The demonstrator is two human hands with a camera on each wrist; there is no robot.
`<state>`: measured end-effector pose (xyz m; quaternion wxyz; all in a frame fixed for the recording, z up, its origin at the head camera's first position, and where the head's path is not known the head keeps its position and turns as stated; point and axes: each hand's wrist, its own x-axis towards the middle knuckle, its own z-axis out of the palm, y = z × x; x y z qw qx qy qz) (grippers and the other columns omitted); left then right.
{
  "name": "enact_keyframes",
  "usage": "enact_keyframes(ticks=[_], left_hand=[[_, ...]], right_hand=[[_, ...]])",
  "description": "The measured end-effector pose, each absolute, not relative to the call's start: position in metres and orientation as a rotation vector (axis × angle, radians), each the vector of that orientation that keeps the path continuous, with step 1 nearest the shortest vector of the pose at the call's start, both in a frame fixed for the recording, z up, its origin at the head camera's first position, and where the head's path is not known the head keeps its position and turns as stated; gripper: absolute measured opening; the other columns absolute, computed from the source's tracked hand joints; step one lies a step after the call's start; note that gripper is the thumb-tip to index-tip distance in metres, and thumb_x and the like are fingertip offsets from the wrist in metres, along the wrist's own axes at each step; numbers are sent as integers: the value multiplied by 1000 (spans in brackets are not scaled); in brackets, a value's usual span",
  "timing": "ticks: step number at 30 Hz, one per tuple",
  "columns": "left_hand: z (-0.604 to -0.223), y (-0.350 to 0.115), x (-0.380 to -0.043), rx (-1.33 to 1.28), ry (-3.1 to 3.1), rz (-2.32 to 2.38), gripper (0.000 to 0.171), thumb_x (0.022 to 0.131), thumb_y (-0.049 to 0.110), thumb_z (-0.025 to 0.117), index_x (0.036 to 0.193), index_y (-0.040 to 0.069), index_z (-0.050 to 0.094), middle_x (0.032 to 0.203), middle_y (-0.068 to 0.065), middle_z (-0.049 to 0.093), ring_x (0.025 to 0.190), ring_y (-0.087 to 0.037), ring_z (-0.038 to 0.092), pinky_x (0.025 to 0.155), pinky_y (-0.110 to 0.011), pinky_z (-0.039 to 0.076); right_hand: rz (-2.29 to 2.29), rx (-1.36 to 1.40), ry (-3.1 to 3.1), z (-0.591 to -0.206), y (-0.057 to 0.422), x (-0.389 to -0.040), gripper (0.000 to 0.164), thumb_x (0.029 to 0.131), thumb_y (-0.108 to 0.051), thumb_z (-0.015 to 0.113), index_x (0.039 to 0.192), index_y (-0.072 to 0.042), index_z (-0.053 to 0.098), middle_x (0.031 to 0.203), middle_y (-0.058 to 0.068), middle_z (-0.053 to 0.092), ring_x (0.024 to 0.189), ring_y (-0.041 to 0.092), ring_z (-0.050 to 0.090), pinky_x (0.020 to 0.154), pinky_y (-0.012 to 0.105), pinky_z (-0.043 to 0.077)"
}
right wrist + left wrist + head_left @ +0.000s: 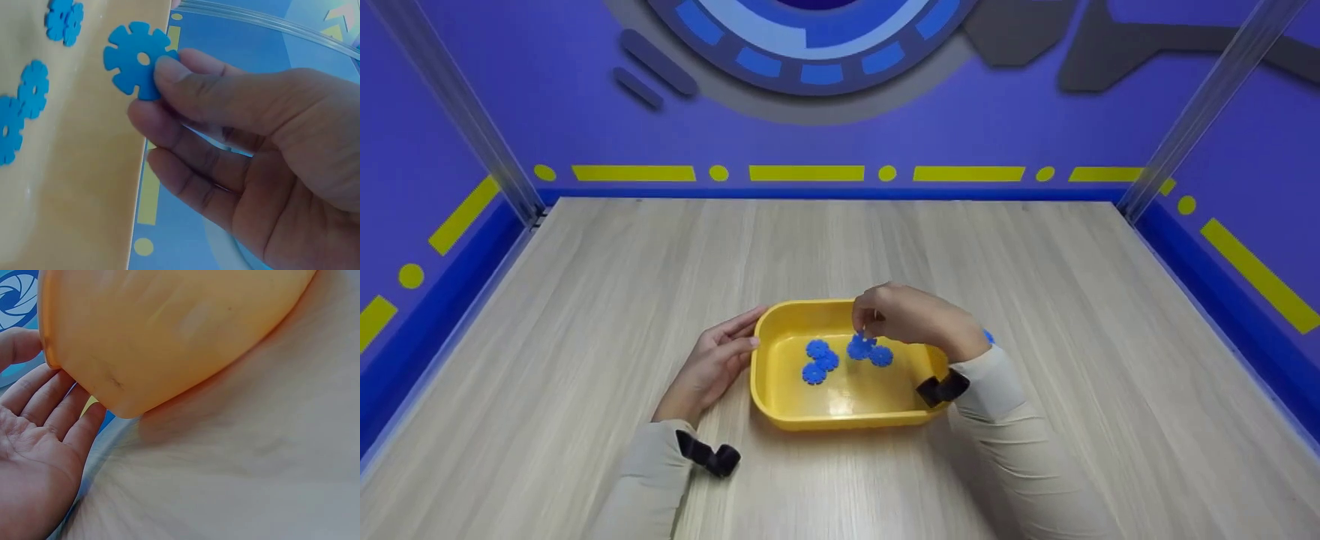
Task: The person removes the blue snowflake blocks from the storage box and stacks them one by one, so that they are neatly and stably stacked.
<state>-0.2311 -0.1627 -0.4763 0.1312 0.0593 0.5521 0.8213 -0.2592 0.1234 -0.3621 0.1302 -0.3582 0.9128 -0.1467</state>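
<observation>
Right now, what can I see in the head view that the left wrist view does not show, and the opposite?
Only the head view: the right hand pinching a blue disc, and other blue discs inside the yellow tray.
Only the left wrist view: a dark smudge on the tray's outer side.
Both: the yellow tray, with the left hand touching it.

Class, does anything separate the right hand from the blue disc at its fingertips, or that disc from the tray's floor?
Nothing separates the right hand from the blue notched disc it pinches. Over the floor of the yellow tray, other blue discs seem to lie beneath it in the head view; nothing else visible intervenes.
</observation>
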Motion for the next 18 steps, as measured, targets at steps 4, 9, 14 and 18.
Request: enact_keyframes(ticks=[4,9,14,18], left_hand=[[-476,-163,-231,169,1599,2395,62,88,-4,56,146,-6,33,150,-18,40,122,-12,56,101,-28,49],[-477,-163,-231,196,1622,2383,62,89,-4,55,146,-8,31,152,-21,35,121,-11,56,101,-27,49],[-477,-162,-231,175,1626,2384,62,89,-4,56,145,-8,32,152,-21,35,120,-11,56,101,-27,49],[-477,-161,-230,137,1616,2399,61,89,-5,55,145,-6,33,152,-20,36,119,-10,57,101,-27,49]], right_hand=[[-491,-1034,2698,-362,133,-257,6,91,-9,64,92,-10,69,87,-1,68,76,13,57,72,24,56],[-589,-1069,2750,-365,148,-256,8,90,-5,64,92,-9,71,88,0,70,78,13,61,72,24,57],[-658,-1019,2800,-366,162,-254,10,91,-3,62,94,-7,71,90,2,70,79,14,62,74,27,58],[-737,-941,2832,-365,172,-253,11,90,-1,62,94,-6,71,90,4,70,80,17,62,76,31,59]])
